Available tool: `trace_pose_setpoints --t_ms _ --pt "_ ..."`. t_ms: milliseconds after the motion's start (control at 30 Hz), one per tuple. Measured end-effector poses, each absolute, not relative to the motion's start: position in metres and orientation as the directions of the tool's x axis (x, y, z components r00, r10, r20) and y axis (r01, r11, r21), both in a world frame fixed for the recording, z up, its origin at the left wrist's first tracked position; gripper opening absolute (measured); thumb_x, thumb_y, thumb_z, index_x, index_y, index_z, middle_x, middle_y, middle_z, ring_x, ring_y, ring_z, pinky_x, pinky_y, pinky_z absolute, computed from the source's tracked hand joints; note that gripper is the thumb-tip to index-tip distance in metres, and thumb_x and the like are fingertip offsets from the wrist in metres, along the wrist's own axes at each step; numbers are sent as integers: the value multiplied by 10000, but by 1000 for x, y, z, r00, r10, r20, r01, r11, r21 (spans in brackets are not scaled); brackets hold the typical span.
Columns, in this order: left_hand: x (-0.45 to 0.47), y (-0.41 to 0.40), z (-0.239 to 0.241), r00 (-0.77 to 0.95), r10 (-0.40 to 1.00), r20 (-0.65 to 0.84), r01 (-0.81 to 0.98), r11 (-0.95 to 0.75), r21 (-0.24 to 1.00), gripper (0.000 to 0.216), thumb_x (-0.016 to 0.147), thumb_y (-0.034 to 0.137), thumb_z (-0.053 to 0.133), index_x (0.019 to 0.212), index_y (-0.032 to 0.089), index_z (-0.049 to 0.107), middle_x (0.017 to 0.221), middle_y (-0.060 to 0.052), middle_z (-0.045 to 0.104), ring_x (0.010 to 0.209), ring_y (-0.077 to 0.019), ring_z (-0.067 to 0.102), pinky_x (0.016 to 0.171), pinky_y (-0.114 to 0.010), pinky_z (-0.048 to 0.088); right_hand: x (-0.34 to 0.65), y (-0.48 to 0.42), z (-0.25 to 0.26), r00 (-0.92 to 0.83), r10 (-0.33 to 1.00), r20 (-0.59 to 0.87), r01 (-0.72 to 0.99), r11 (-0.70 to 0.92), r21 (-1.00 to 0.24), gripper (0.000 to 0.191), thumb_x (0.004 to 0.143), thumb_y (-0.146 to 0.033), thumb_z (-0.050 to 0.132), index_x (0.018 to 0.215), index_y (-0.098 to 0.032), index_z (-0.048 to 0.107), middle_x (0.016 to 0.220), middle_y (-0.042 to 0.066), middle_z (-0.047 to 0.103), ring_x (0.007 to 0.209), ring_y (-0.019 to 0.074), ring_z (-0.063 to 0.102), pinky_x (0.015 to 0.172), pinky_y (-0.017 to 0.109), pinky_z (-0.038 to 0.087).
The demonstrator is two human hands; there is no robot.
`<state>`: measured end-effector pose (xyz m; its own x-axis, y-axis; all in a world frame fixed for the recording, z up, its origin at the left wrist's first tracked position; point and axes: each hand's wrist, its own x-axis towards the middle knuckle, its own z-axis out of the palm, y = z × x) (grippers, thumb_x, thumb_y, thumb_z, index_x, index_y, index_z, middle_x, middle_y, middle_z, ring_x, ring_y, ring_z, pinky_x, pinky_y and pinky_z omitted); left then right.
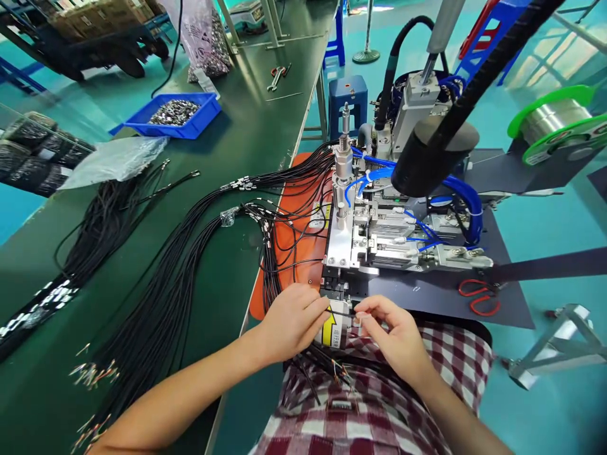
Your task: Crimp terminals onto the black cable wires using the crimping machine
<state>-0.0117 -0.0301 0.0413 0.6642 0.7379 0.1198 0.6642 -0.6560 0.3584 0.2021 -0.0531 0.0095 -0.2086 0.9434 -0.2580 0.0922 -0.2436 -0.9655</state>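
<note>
A thin black cable [342, 313] runs between my two hands, just in front of the machine's lower edge. My left hand [294, 321] is closed on it, thumb and forefinger together. The fingers of my right hand [396, 338] pinch its end, where a small pale tip shows; details there are too small to make out. Behind my hands stands a metal machine [342, 237] with cylinders and blue air tubes. A white label with a yellow arrow [331, 328] lies under the cable. More black cables with stripped coloured wires [339, 373] rest across my lap.
Bundles of black cables [180, 272] cover the green bench [246, 142] to the left. A blue tray [194, 126] of small metal parts sits farther back. Red-handled scissors [478, 297] lie on the dark plate at right. A solder wire spool [552, 123] and black nozzle [429, 158] overhang the machine.
</note>
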Motion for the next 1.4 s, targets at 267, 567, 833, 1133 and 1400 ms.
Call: trace_pose_setpoints --t_ms 267,567,833,1133,1400 --pt "19 -29 50 709 695 116 432 -559 708 217 959 237 391 1088 153 544 890 -68 617 787 -171 527 712 -289 423 207 -53 18 -214 958 -191 195 -149 -969 85 856 -229 552 810 -199 617 712 -2 603 639 137 526 603 262 429" --pt "17 -25 38 436 887 -154 319 8 948 217 951 255 436 938 168 634 702 10 591 642 -90 540 606 -180 401 207 -42 6 -243 929 -279 -182 -326 -927 163 866 -353 590 889 -196 631 747 -6 627 557 89 521 561 228 431" --pt "17 -25 33 409 891 -196 231 106 967 181 932 257 468 923 160 620 690 14 576 580 -71 480 518 -167 335 186 -37 -2 -146 950 -277 -275 -308 -911 162 785 -334 694 783 -188 625 635 -40 556 501 79 471 501 213 401" --pt "16 -23 31 428 878 -213 107 184 977 205 909 288 519 1058 162 580 781 -22 609 685 -116 562 598 -208 416 168 -48 -12 -106 961 -255 -293 -276 -915 143 837 -322 638 809 -190 591 592 -54 513 504 76 462 507 202 398" --pt "23 -15 40 320 912 -255 130 224 966 143 790 263 652 786 120 639 755 -26 586 654 -114 531 574 -218 416 175 -47 -3 -178 954 -240 -162 -269 -949 157 855 -324 611 785 -192 560 618 -49 497 509 80 447 498 207 395"
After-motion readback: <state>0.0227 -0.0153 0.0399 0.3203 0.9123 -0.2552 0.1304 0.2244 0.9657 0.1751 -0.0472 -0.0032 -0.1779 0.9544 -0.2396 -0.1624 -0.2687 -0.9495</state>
